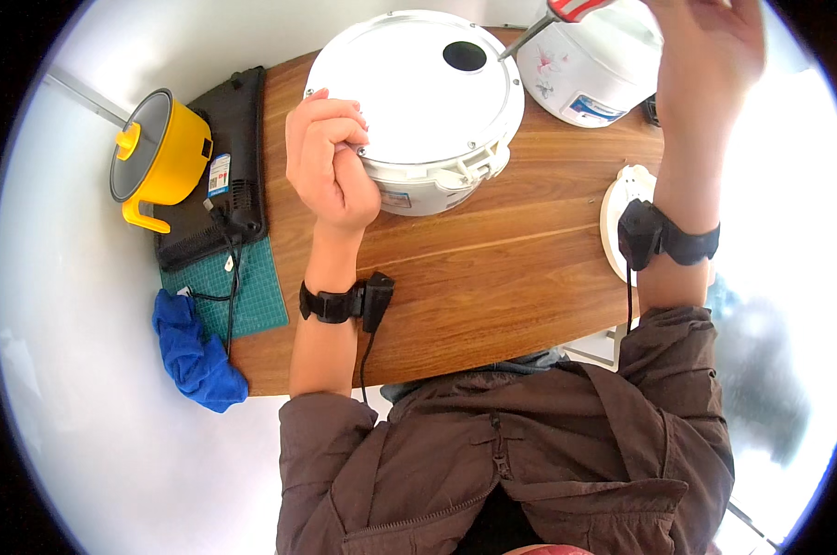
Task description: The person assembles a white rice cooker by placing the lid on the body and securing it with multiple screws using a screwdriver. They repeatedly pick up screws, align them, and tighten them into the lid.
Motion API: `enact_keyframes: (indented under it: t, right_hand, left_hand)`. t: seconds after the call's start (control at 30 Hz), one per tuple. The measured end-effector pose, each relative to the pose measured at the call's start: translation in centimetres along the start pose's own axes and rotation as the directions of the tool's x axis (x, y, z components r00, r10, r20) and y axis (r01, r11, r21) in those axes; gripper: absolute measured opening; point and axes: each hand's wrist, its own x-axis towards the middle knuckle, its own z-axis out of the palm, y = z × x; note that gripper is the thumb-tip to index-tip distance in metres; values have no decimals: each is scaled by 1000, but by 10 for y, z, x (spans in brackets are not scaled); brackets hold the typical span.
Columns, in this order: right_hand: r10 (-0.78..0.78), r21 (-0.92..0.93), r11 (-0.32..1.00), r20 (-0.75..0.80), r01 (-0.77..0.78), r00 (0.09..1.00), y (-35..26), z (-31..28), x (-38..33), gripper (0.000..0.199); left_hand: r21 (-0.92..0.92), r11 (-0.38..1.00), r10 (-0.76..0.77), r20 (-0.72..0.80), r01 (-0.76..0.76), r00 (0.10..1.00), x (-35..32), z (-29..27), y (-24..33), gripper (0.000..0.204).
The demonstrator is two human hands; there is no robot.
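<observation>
A white rice cooker (409, 102) stands on the wooden table, its flat round top ringed with small screws and marked by a dark round hole. My left hand (335, 171) grips its left rim with curled fingers, the fingertips resting on the top. At the upper right my right hand (714, 46) holds a screwdriver (532, 35) with a red and white handle; the top edge of the picture cuts off part of the grip. The screwdriver's tip points down at the top plate, close to the dark hole; whether it touches I cannot tell.
Behind on the right stands another white appliance (590, 69) with a flower print. A round white plastic part (613, 231) lies below it, partly behind my right wrist. On the left are a yellow pot (164, 153), a black flat device (243, 120), a green mat (261, 287) and a blue cloth (196, 356).
</observation>
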Motion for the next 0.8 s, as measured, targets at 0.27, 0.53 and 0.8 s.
enact_keyframes:
  t: [0.27, 0.53, 0.8]
  right_hand:
    - [87, 197, 976, 41, -93, 995, -22, 13, -24, 72]
    - [134, 222, 966, 16, -134, 991, -23, 17, -28, 72]
    - [144, 173, 975, -15, -140, 989, -23, 15, -27, 73]
  left_hand:
    - [9, 1000, 9, 2, -9, 1000, -1, -2, -2, 19]
    - [-7, 1000, 16, -4, -16, 1000, -1, 0, -3, 18]
    - [1, 1000, 24, -3, -24, 1000, -2, 0, -4, 19]
